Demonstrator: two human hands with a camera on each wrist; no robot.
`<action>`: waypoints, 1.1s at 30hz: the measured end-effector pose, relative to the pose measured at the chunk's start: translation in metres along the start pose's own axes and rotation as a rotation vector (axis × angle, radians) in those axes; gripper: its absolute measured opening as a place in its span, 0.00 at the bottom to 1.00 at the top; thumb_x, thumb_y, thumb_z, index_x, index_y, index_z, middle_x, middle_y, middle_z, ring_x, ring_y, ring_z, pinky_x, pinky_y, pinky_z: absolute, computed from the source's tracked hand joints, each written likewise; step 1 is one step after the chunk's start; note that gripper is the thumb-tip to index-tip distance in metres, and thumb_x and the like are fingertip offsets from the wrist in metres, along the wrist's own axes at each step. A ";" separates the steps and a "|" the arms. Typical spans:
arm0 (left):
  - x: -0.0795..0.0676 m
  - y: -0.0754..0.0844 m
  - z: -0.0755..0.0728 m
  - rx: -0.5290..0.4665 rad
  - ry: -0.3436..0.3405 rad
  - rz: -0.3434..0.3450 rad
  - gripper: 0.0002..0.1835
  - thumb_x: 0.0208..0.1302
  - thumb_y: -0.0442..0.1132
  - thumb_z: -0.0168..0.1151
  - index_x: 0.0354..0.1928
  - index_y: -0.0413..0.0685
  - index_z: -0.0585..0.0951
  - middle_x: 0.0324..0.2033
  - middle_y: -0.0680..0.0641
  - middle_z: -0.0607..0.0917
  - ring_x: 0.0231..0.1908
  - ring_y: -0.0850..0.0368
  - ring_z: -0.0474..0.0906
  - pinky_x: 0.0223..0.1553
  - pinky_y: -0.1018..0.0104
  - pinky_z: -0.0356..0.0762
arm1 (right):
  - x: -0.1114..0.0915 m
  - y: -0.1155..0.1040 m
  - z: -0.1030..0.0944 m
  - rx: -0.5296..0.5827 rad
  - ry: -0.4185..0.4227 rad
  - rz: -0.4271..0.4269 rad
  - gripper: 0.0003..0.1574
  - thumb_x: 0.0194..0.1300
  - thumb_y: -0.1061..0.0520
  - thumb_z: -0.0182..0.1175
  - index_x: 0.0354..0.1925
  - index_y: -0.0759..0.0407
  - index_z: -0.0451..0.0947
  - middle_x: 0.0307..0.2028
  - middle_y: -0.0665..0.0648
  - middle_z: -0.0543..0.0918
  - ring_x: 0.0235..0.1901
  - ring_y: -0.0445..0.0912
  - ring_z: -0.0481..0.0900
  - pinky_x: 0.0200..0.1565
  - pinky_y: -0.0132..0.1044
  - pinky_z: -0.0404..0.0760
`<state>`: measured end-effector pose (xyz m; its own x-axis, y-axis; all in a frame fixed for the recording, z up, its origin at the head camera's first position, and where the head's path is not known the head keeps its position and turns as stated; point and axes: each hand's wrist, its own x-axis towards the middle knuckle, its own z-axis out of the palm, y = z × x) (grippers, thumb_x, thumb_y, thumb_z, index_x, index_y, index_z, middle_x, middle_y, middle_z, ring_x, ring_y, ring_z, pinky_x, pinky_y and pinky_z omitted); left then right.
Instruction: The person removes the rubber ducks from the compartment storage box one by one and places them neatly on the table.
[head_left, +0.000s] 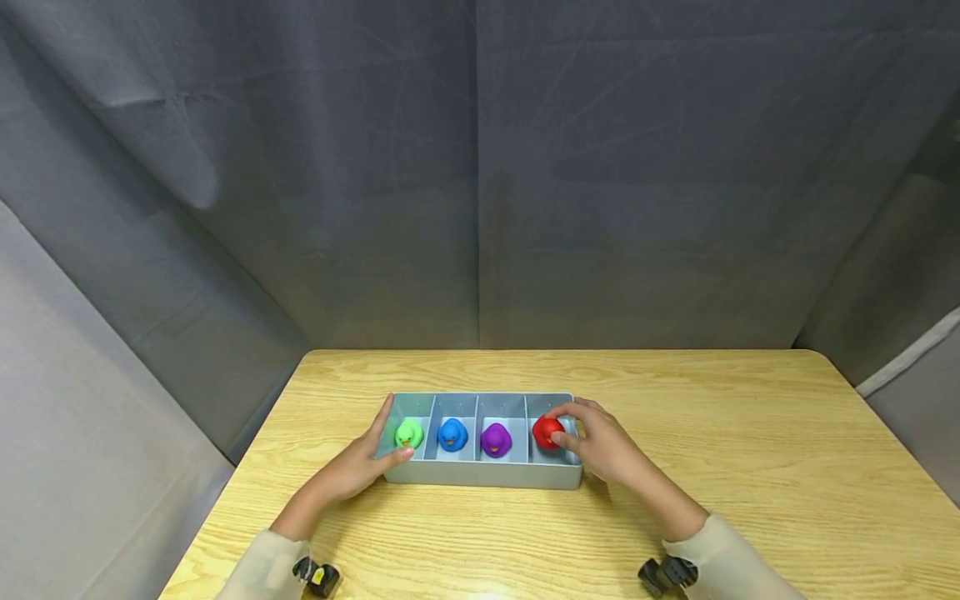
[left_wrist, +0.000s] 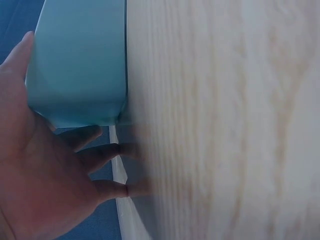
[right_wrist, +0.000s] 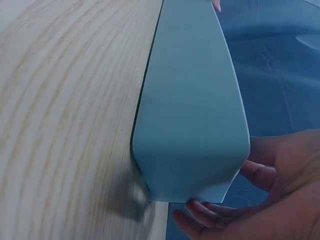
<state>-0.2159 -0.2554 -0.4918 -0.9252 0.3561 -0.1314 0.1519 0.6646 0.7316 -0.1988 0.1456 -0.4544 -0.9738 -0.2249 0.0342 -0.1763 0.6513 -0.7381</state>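
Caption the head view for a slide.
Left hand on tray, right hand on red duck; purple duck, blue duck, green duck alongside.

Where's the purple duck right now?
In the head view, the purple duck sits in the divided tray's third compartment from the left, between the blue duck and the red duck.

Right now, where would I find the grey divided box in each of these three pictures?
Head: just below the middle, the box lies between the left hand and the right hand.
Left wrist: upper left, the box is cut off by the top edge.
Right wrist: the box runs from the top edge down through the middle.
Shared landmark: the wooden table, visible in all three.
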 end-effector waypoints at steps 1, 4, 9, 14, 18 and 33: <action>0.000 0.000 0.000 -0.002 0.000 0.001 0.52 0.75 0.60 0.58 0.82 0.72 0.30 0.82 0.42 0.40 0.77 0.30 0.48 0.71 0.27 0.52 | 0.000 -0.001 -0.001 0.000 -0.001 0.002 0.16 0.67 0.62 0.69 0.53 0.56 0.85 0.67 0.72 0.74 0.74 0.71 0.59 0.68 0.72 0.60; 0.000 0.000 0.000 -0.002 0.000 0.002 0.52 0.75 0.60 0.58 0.82 0.72 0.30 0.82 0.43 0.40 0.77 0.30 0.48 0.71 0.27 0.52 | -0.002 -0.003 -0.003 0.001 -0.003 0.004 0.16 0.67 0.61 0.69 0.54 0.56 0.84 0.68 0.72 0.72 0.74 0.71 0.59 0.68 0.72 0.60; 0.000 0.001 0.000 -0.004 -0.001 -0.001 0.52 0.75 0.61 0.58 0.82 0.71 0.30 0.83 0.43 0.40 0.78 0.30 0.47 0.71 0.27 0.51 | -0.003 -0.006 -0.006 0.002 -0.003 -0.005 0.17 0.68 0.62 0.68 0.55 0.57 0.83 0.70 0.74 0.70 0.74 0.71 0.59 0.67 0.72 0.62; -0.001 0.000 0.000 -0.005 -0.002 -0.008 0.53 0.74 0.61 0.58 0.82 0.73 0.29 0.83 0.44 0.40 0.78 0.31 0.48 0.72 0.27 0.51 | -0.004 -0.008 -0.008 0.002 0.010 -0.034 0.18 0.69 0.62 0.68 0.56 0.58 0.83 0.70 0.75 0.68 0.73 0.72 0.60 0.67 0.71 0.64; 0.000 0.000 0.000 -0.004 -0.002 -0.011 0.53 0.74 0.62 0.58 0.81 0.73 0.29 0.83 0.45 0.40 0.78 0.31 0.48 0.72 0.28 0.51 | -0.005 -0.009 -0.009 0.010 0.019 -0.049 0.17 0.69 0.62 0.67 0.56 0.58 0.83 0.70 0.76 0.68 0.73 0.72 0.61 0.65 0.70 0.68; 0.000 0.000 0.000 0.006 0.003 -0.004 0.52 0.75 0.61 0.57 0.82 0.71 0.30 0.82 0.41 0.40 0.77 0.29 0.47 0.71 0.26 0.50 | -0.005 -0.012 -0.017 0.056 0.027 -0.087 0.15 0.71 0.65 0.64 0.55 0.60 0.80 0.59 0.67 0.81 0.61 0.72 0.76 0.57 0.63 0.80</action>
<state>-0.2160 -0.2555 -0.4913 -0.9267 0.3517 -0.1319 0.1508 0.6701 0.7268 -0.1941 0.1514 -0.4346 -0.9589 -0.2584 0.1171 -0.2525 0.5889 -0.7677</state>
